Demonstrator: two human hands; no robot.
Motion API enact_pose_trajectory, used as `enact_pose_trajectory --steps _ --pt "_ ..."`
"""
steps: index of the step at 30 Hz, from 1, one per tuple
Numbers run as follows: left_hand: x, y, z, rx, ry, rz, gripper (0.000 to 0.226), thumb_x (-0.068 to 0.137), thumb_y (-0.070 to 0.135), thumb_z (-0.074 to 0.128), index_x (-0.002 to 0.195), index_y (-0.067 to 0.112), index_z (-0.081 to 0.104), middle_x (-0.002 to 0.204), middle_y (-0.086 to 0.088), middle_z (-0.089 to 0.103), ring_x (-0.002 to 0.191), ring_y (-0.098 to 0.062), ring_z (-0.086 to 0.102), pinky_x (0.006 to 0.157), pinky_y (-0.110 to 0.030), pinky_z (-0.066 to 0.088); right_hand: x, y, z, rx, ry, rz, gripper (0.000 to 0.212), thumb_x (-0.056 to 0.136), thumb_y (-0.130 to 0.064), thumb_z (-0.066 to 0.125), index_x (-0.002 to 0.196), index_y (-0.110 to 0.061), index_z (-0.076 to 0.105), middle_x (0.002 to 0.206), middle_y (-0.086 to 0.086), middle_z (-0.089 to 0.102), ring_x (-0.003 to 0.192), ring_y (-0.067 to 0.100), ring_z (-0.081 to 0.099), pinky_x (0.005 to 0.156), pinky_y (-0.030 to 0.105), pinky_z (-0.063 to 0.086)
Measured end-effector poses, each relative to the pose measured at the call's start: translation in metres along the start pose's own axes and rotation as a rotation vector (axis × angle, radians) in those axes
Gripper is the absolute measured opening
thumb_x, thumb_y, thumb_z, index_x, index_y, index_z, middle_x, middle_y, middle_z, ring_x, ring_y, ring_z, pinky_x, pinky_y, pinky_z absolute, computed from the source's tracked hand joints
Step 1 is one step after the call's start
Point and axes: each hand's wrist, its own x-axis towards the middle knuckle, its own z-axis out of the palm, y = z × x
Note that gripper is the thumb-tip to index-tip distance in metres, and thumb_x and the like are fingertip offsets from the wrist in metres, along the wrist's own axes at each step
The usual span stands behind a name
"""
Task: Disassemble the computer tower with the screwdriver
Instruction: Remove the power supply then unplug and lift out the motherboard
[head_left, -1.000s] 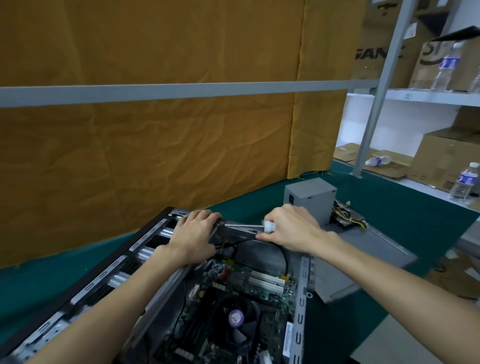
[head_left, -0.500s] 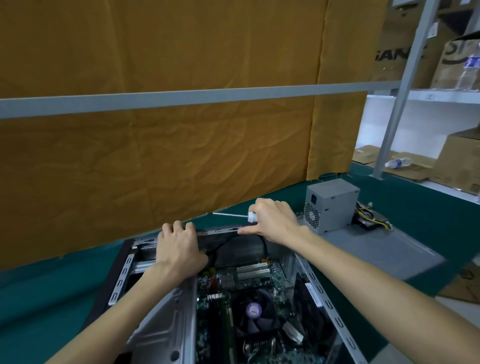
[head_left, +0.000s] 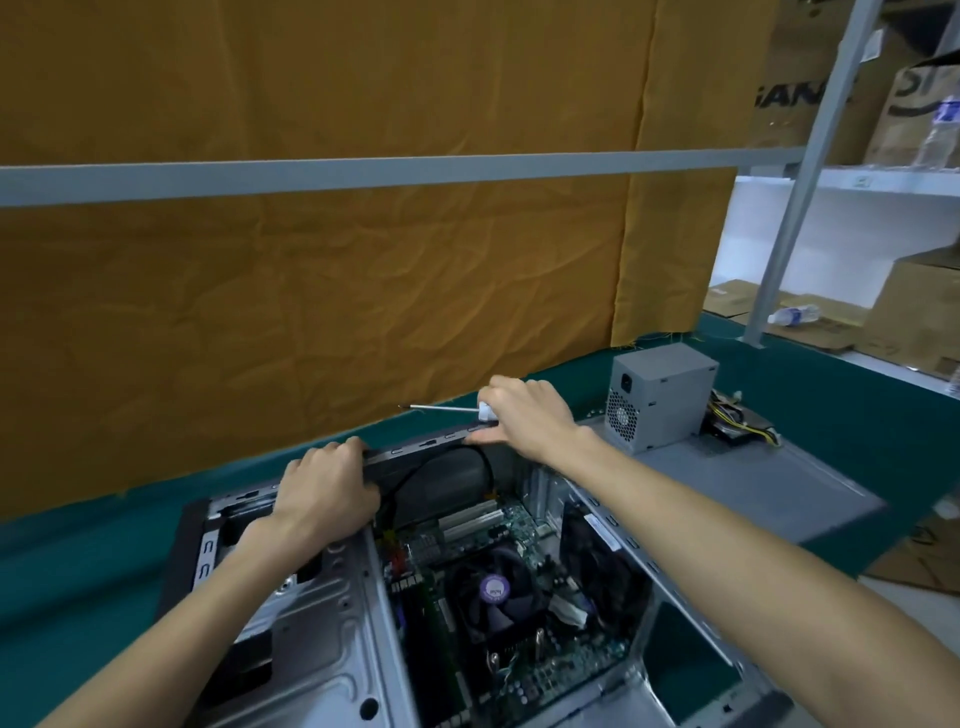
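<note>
The open computer tower (head_left: 332, 613) lies on its side on the green table, its motherboard and round CPU fan (head_left: 493, 590) exposed. My left hand (head_left: 324, 488) grips the far top edge of the case near the drive bay. My right hand (head_left: 524, 415) holds a screwdriver (head_left: 447, 409) with a white handle, its thin shaft pointing left, while its fingers rest on the same far edge of the case.
A grey power supply (head_left: 660, 400) with loose yellow and black cables stands on the removed grey side panel (head_left: 727, 483) to the right. An orange cloth hangs behind the table. Shelves with cardboard boxes and water bottles stand at the right.
The view has swung so the tower now lies squarer in front of me. Both hands stay on the far edge, the right one still holding the screwdriver.
</note>
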Motion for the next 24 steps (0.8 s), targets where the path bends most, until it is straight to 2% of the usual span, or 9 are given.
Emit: enact_pose_trajectory --steps 3,5,8,10,12,15,18,22,24 --pt "-0.007 0.006 0.003 -0.008 0.084 0.017 0.045 0.093 0.027 0.057 0.136 0.014 0.048 0.128 -0.009 0.057 0.116 -0.033 0.055 0.094 -0.043 0.045 -0.009 -0.009 -0.001 0.061 0.01 0.103 0.038 0.088 -0.053 0.072 0.103 -0.018 0.066 0.098 0.0 0.058 0.078 0.028 0.063 0.063 0.033 0.039" --pt "-0.007 0.019 0.005 -0.041 0.211 0.14 0.051 0.095 0.021 0.057 0.142 0.012 0.041 0.13 -0.011 0.05 0.115 -0.033 0.05 0.095 -0.04 0.044 -0.023 -0.01 -0.009 0.251 -0.039 0.234 0.025 0.084 -0.036 0.079 0.101 -0.023 0.066 0.1 -0.001 0.065 0.079 0.022 0.062 0.063 0.033 0.045" --pt "-0.007 0.045 0.002 -0.154 0.341 0.365 0.057 0.095 0.019 0.063 0.146 0.009 0.04 0.124 -0.01 0.047 0.098 -0.031 0.057 0.08 -0.039 0.049 -0.044 -0.006 -0.032 0.54 -0.187 0.372 0.031 0.076 -0.024 0.084 0.098 -0.024 0.062 0.089 -0.003 0.062 0.07 0.013 0.059 0.053 0.028 0.043" --pt "-0.006 0.06 -0.001 -0.172 0.45 0.392 0.044 0.093 0.023 0.068 0.132 0.011 0.051 0.112 -0.007 0.052 0.081 -0.029 0.06 0.063 -0.038 0.048 -0.057 -0.005 -0.05 0.591 -0.247 0.41 0.032 0.077 -0.023 0.085 0.1 -0.023 0.063 0.085 0.0 0.064 0.056 0.013 0.058 0.046 0.025 0.042" --pt "-0.005 0.069 -0.006 -0.251 0.53 0.39 0.032 0.092 0.025 0.07 0.117 0.014 0.052 0.103 -0.002 0.055 0.073 -0.025 0.06 0.055 -0.036 0.047 -0.068 -0.007 -0.065 0.637 -0.273 0.422 0.032 0.08 -0.021 0.083 0.106 -0.022 0.066 0.087 0.003 0.067 0.053 0.017 0.061 0.045 0.027 0.048" --pt "0.006 0.074 -0.008 -0.224 0.418 0.54 0.03 0.096 0.03 0.066 0.123 0.022 0.058 0.104 0.004 0.058 0.082 -0.021 0.064 0.062 -0.04 0.054 -0.08 -0.009 -0.082 0.701 -0.3 0.402 0.041 0.081 -0.015 0.082 0.12 -0.016 0.069 0.088 -0.001 0.068 0.057 0.017 0.063 0.051 0.029 0.052" --pt "0.017 0.076 -0.005 -0.285 0.296 0.627 0.016 0.098 0.033 0.064 0.108 0.024 0.073 0.098 0.006 0.065 0.087 -0.018 0.065 0.073 -0.038 0.053 -0.087 -0.007 -0.099 0.756 -0.204 0.407 0.042 0.079 -0.015 0.084 0.119 -0.018 0.072 0.101 -0.003 0.07 0.067 0.014 0.069 0.057 0.029 0.057" --pt "0.023 0.086 0.012 -0.462 0.011 0.624 0.01 0.096 0.035 0.068 0.091 0.028 0.073 0.068 0.014 0.07 0.063 -0.002 0.067 0.065 -0.025 0.054 -0.09 0.003 -0.108 0.882 0.014 0.467 0.024 0.076 -0.009 0.086 0.093 -0.017 0.072 0.087 0.004 0.075 0.063 0.017 0.074 0.051 0.027 0.054" --pt "0.027 0.091 0.022 -0.49 -0.109 0.591 0.014 0.097 0.033 0.067 0.085 0.027 0.072 0.065 0.012 0.071 0.057 0.0 0.067 0.062 -0.021 0.054 -0.086 0.003 -0.102 0.954 0.043 0.507 0.021 0.08 -0.006 0.083 0.093 -0.014 0.068 0.079 0.009 0.075 0.063 0.02 0.075 0.051 0.029 0.055"
